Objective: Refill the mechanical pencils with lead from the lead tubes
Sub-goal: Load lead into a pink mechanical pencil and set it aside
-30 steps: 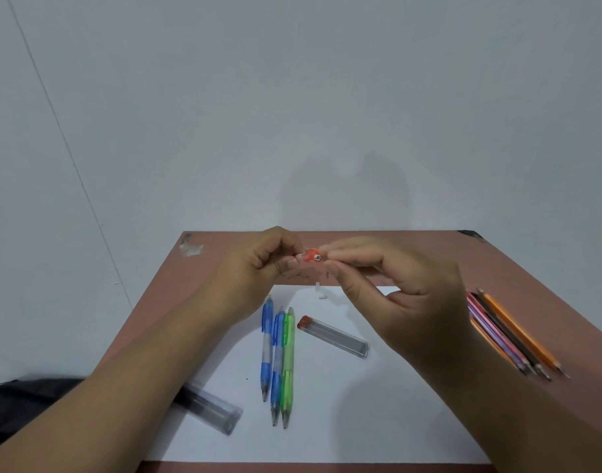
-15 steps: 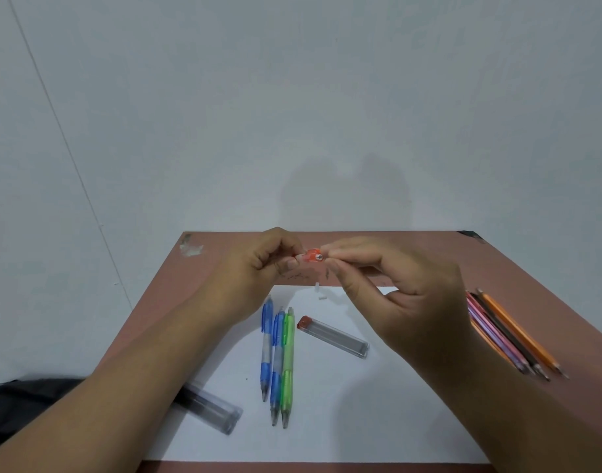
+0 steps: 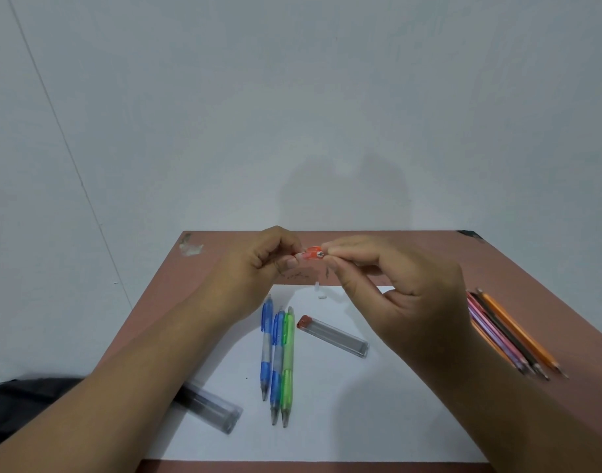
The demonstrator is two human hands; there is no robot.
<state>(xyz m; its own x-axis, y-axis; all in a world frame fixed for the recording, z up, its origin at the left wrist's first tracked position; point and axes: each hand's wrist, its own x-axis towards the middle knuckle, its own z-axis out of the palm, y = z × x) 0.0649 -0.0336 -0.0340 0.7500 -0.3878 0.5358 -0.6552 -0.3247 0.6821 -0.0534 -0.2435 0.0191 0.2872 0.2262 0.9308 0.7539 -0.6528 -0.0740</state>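
My left hand (image 3: 258,268) grips an orange mechanical pencil (image 3: 309,253) above the far part of the table, with its open metal end pointing right. My right hand (image 3: 395,302) pinches thumb and forefinger together right at that end, on what looks like a lead too thin to make out. Two blue pencils (image 3: 267,336) and a green pencil (image 3: 287,360) lie side by side on the white paper (image 3: 343,421). A clear lead tube with a red cap (image 3: 333,336) lies to their right. Under my left forearm is a second clear tube (image 3: 210,409).
Two small white bits (image 3: 318,291) lie at the paper's far edge. Several wooden coloured pencils (image 3: 511,332) lie on the brown table (image 3: 412,261) at the right. A black bag (image 3: 19,404) sits off the table's left edge. A pale wall stands behind.
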